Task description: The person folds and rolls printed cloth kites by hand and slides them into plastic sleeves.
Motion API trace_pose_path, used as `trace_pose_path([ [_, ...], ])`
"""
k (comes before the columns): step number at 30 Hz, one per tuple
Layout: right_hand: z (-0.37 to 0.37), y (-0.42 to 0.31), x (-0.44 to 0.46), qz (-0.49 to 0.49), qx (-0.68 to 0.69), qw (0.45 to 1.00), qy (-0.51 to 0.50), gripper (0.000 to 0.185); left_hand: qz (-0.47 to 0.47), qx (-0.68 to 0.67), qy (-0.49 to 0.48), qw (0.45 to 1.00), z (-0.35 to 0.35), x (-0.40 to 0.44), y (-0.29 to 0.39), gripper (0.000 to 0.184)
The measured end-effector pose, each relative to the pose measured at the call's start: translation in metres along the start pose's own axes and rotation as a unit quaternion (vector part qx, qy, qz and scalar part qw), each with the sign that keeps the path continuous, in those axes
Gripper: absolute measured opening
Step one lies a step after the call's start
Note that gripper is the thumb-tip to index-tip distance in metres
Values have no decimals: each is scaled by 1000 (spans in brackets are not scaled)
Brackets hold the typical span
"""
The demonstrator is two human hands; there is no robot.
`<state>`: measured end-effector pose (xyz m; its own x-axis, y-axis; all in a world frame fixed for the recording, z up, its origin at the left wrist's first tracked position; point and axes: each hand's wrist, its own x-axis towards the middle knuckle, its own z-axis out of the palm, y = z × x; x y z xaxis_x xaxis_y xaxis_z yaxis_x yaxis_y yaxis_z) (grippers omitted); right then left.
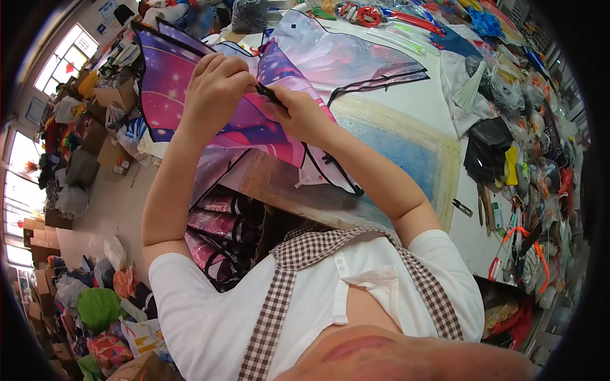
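Observation:
A purple and pink printed fabric (168, 89) with black edging, like a kite sail, hangs spread out below my hands at the near side of the table. My left hand (219, 79) is closed, its fingers pinching the fabric's dark edge. Just to the right, my right hand (295, 113) is closed, thumb and fingers gripping a short black strip (267, 94) along that edge. The fingertips are partly hidden, so the exact grip does not show. A paler blue and pink winged fabric (343, 54) with black edging lies beyond on the table.
Under the work lies a worn board (406, 162) with a blue middle. Small snips (462, 207) and a black pouch (488, 149) are on the right. More pink fabric pieces (219, 222) sit below the table edge. Bags and boxes (114, 159) crowd the left floor.

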<state>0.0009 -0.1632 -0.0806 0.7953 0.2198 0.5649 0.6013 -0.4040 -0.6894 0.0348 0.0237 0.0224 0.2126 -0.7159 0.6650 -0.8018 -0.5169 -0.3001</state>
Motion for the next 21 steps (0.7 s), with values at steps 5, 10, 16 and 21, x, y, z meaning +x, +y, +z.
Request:
trace_pose_path([
  [5, -25, -5, 17, 13, -71, 996, 59, 21, -63, 12, 166, 984, 6, -1, -1, 52],
  [10, -171, -52, 76, -100, 64, 989, 89, 25, -184, -22, 393, 901, 16, -18, -82, 99],
  [16, -291, -183, 80, -122, -131, 974, 143, 29, -198, -360, 126, 903, 55, -8, -141, 103],
  [21, -365, -227, 48, -110, -330, 924, 159, 32, -138, -315, 130, 930, 67, 31, -126, 77],
])
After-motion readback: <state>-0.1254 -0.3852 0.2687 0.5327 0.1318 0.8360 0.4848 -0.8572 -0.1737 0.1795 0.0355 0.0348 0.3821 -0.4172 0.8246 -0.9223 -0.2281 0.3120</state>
